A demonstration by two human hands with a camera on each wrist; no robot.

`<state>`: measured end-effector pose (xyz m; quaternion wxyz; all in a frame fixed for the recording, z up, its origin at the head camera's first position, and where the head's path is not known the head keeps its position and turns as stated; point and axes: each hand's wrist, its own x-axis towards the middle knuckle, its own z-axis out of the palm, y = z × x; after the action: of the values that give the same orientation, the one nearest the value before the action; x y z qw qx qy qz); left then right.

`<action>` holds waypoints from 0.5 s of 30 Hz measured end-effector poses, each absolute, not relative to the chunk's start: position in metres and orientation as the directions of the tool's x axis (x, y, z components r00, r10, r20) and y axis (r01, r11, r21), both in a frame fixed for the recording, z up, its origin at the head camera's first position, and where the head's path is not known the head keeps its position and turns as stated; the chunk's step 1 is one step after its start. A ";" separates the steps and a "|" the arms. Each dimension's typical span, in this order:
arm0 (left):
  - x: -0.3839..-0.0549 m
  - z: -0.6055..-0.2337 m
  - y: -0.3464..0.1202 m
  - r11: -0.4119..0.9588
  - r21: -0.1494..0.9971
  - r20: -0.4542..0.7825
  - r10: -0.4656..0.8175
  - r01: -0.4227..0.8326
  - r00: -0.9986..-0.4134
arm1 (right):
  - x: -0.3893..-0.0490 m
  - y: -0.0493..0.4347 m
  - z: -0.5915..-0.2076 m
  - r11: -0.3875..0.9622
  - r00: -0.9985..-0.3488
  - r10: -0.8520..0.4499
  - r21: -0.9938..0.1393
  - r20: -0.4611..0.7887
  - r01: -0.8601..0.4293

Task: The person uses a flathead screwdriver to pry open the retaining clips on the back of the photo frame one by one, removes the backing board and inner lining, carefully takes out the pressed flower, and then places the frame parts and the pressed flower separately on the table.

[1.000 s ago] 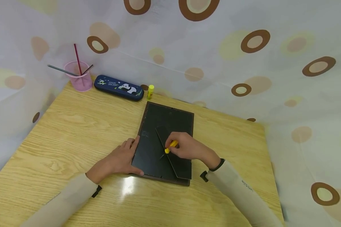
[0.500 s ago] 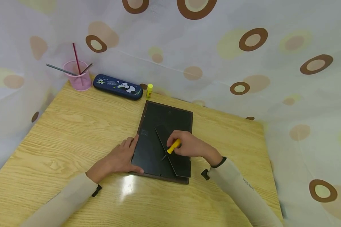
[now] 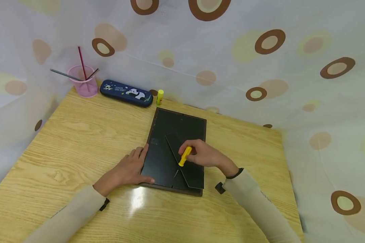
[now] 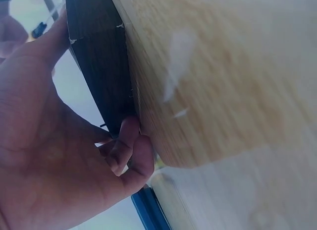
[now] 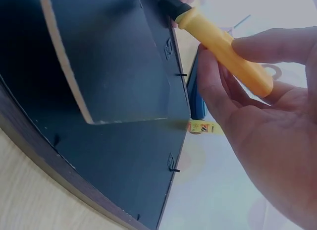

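Head view: a yellow-handled screwdriver (image 3: 185, 156) is gripped by the right hand (image 3: 202, 153) over the stand flap (image 3: 194, 177) of a dark frame (image 3: 162, 158), laid face-down on the tabletop (image 3: 170, 216). The frame's near-left corner is touched by the left hand (image 3: 129, 170), thumb and fingers spread apart. Beyond, a yellow tube (image 3: 160, 97) is stood beside a navy case (image 3: 126, 93).

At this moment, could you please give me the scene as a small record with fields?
Left hand: rests on near-left corner of black rectangular frame
Right hand: holds yellow-handled tool with thin metal shaft
Tool contact with frame: cannot tell
Black flat strip: slanted over frame
Far left: round pink cup with three thin pencils inside
Right of cup: dark blue panda-print case, small upright yellow tube
Surface: light wood-grain table
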<state>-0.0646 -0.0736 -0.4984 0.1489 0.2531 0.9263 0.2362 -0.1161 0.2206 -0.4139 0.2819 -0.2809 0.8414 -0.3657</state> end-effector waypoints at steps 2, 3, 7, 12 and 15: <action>-0.065 -0.498 -0.073 0.761 0.512 -0.159 0.540 0.399 -0.827 | -0.115 0.219 -0.416 0.575 -0.682 -0.679 -0.775 -0.271 -0.263; -0.065 -0.499 -0.073 0.761 0.513 -0.161 0.539 0.397 -0.827 | -0.114 0.218 -0.417 0.576 -0.681 -0.680 -0.773 -0.271 -0.266; -0.064 -0.499 -0.074 0.762 0.522 -0.172 0.535 0.384 -0.827 | -0.112 0.215 -0.422 0.589 -0.679 -0.680 -0.759 -0.278 -0.279; -0.065 -0.497 -0.073 0.764 0.528 -0.184 0.529 0.371 -0.828 | -0.110 0.212 -0.425 0.611 -0.693 -0.664 -0.739 -0.282 -0.285; -0.066 -0.497 -0.073 0.765 0.530 -0.190 0.528 0.366 -0.828 | -0.110 0.210 -0.427 0.623 -0.705 -0.651 -0.729 -0.280 -0.286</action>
<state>-0.0656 -0.0728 -0.4973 0.1663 0.2416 0.9245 0.2433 -0.1101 0.2101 -0.4266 0.2702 -0.2726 0.8592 -0.3382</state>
